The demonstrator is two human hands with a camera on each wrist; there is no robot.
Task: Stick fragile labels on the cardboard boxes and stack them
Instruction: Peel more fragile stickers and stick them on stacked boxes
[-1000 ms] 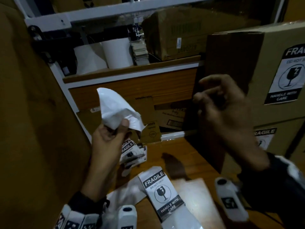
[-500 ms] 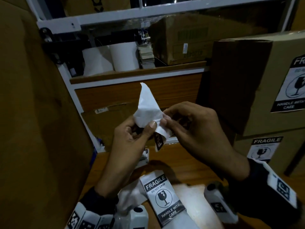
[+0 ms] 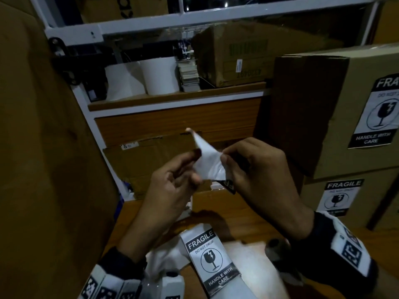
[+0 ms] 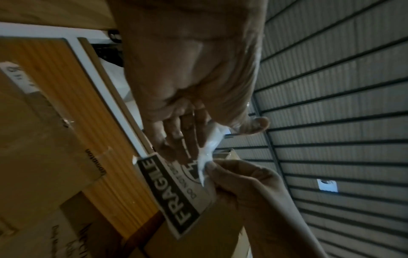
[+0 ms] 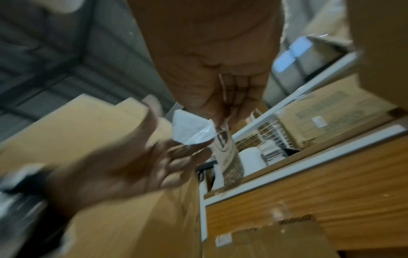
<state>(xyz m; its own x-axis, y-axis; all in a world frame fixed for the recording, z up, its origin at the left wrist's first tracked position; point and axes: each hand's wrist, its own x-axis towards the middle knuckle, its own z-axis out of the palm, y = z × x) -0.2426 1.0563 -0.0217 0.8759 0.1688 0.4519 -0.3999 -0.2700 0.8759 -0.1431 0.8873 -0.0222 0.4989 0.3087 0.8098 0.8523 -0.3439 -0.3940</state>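
Head cam looks fwd/down from above. 2 wrist cams sit v. close, facing up along palms. All 3 share the black-and-white paper FRAGILE label [image 3: 229,186] [image 4: 176,197] [image 5: 229,162] between both hands.

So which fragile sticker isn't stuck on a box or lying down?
The fragile label pinched between the left hand and right hand; it's held in the air.

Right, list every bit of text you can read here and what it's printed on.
"FRAGILE / DO NOT DROP / HANDLE WITH CARE": label on the table.
"FRAGILE": label in the hands; smaller print cut off.
"FRA… / HANDLE WITH CARE": upper box label.
"FRAGILE": lower box label; rest blurred.
Shelf box print: unreadable.
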